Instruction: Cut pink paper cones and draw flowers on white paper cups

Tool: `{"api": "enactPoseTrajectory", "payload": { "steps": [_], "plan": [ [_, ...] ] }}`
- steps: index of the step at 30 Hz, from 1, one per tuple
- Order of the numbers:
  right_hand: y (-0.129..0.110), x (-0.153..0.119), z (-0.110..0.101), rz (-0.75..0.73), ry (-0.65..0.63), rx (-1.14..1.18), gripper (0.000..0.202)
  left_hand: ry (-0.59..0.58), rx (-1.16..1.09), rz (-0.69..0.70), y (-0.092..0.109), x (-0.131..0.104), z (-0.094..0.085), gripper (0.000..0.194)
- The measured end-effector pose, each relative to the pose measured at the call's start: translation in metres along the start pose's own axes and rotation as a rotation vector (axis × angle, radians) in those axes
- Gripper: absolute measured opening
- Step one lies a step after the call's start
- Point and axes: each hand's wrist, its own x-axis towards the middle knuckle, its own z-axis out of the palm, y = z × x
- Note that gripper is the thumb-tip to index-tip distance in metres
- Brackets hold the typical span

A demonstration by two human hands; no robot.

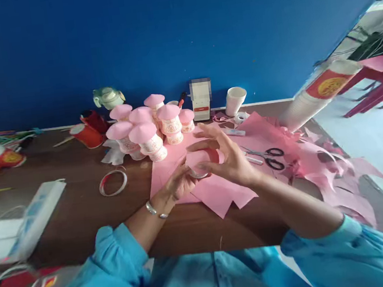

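Observation:
My left hand point(181, 182) is wrapped from below around a small paper cup point(198, 175), most of which is hidden. Over it lies a round pink paper piece point(200, 159), perhaps a shallow cone. My right hand point(230, 157) curves over this paper from the right, thumb on the near side and fingers on the far side. Beneath both hands are pink paper sheets point(215, 198) spread on the brown table. Several paper cups with pink cone tops point(143, 133) stand stacked just beyond my left hand. Black-handled scissors point(273, 159) lie right of my right wrist.
A tape roll point(113, 183) lies at left. A phone point(202, 99) leans against the blue wall, near a white cup point(235, 101). Pink scraps point(334, 168) and a tall cup stack point(318, 93) are at right. Red cups point(87, 135) lie back left, a white box point(36, 218) nearer.

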Motion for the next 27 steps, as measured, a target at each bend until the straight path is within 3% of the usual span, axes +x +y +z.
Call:
{"api": "enactPoseTrajectory", "payload": {
  "steps": [8,14,23,27],
  "plan": [
    [-0.005,0.006,-0.002,-0.035,-0.066,0.082,0.077,-0.009,0.009,-0.151,0.006,-0.006,0.002,0.057],
    [-0.003,0.005,-0.002,0.002,-0.077,0.063,0.075,-0.013,-0.003,-0.153,0.006,-0.006,0.0,0.063],
    [-0.003,0.004,0.004,-0.085,-0.067,0.074,0.075,0.031,0.011,-0.069,0.008,-0.006,0.007,0.035],
    [-0.004,0.005,0.004,-0.139,0.066,0.115,0.073,0.039,0.024,-0.041,0.011,-0.003,0.012,0.037]
  ]
}}
